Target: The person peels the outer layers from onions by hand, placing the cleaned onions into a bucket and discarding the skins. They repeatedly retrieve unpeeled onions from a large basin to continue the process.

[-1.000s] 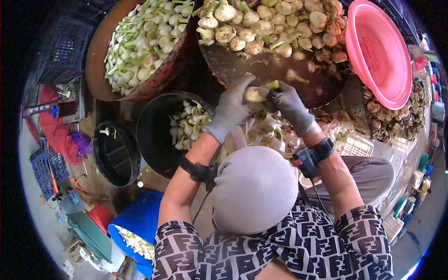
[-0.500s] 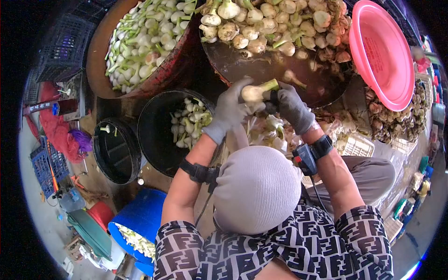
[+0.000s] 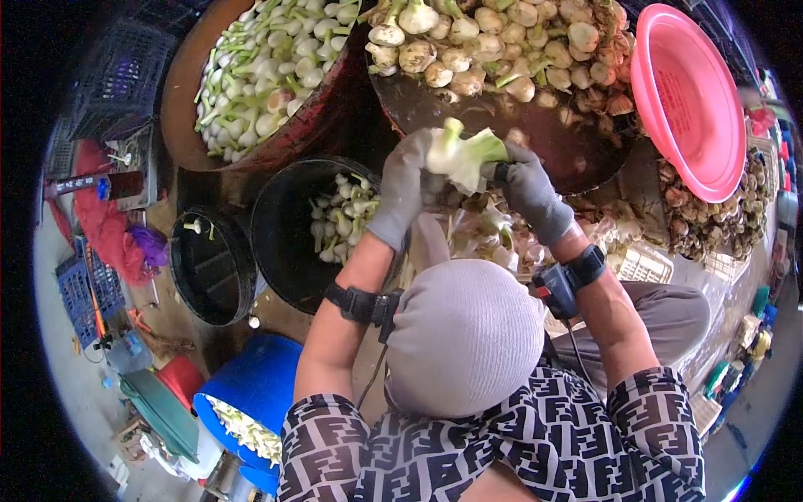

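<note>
In front of the covered head, a garlic bulb (image 3: 456, 159) is held up between both hands, its pale outer skin flared out and its cut green stem pointing right. My left hand (image 3: 403, 188), in a grey glove, grips it from the left. My right hand (image 3: 535, 194), also gloved, closes at the stem side against the loosened skin. A small dark piece shows at the right thumb; I cannot make out what it is. Under the hands lies a heap of garlic peelings (image 3: 493, 234).
Unpeeled garlic bulbs (image 3: 510, 50) pile in a wide pan of murky water (image 3: 477, 113). Peeled garlic fills a large red-brown tub (image 3: 188, 100) and partly fills a black bucket (image 3: 280, 251). A pink basin (image 3: 690, 100) stands right, a blue barrel (image 3: 272, 368) lower left.
The garlic bulb's outer skin has come loose and now flares out, where before the bulb looked whole. Both hands stay close together around it, with the right slightly farther right.
</note>
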A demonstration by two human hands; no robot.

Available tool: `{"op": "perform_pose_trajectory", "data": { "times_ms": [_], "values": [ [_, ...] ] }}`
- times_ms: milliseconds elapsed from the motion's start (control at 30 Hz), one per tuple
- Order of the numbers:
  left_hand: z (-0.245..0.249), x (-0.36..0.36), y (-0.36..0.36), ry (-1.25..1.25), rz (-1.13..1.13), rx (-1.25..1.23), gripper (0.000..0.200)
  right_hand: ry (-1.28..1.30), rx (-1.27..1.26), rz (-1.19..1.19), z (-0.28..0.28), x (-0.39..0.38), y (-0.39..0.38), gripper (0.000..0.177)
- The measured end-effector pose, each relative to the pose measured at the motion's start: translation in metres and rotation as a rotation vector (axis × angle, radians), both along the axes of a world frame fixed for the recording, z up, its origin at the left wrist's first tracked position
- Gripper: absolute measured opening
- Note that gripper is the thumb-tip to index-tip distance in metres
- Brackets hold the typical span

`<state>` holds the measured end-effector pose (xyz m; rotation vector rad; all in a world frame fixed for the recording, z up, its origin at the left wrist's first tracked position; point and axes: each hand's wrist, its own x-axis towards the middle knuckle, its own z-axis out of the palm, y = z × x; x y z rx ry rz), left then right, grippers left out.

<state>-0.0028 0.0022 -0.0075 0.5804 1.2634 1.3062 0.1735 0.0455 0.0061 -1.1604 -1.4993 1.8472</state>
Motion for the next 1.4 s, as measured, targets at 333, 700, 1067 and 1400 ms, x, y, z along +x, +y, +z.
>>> {"op": "perform_pose_trajectory", "data": {
  "times_ms": [333,700,1067,1400],
  "values": [
    [0.005,-0.012,0.013,0.685,-0.064,0.019,0.033,0.023,0.099,0.003,0.014,0.003,-0.007,0.015],
    [-0.006,-0.042,0.007,-0.406,-0.019,0.105,0.023,-0.435,0.524,-0.007,0.024,0.117,-0.020,0.020],
    [-0.016,-0.081,0.027,-1.083,0.368,0.094,0.029,-0.787,0.344,0.059,-0.010,0.077,0.016,0.041],
    [0.003,-0.079,0.023,-0.445,0.011,0.061,0.037,-1.177,0.092,0.460,-0.118,0.036,0.065,0.031]
  ]
}}
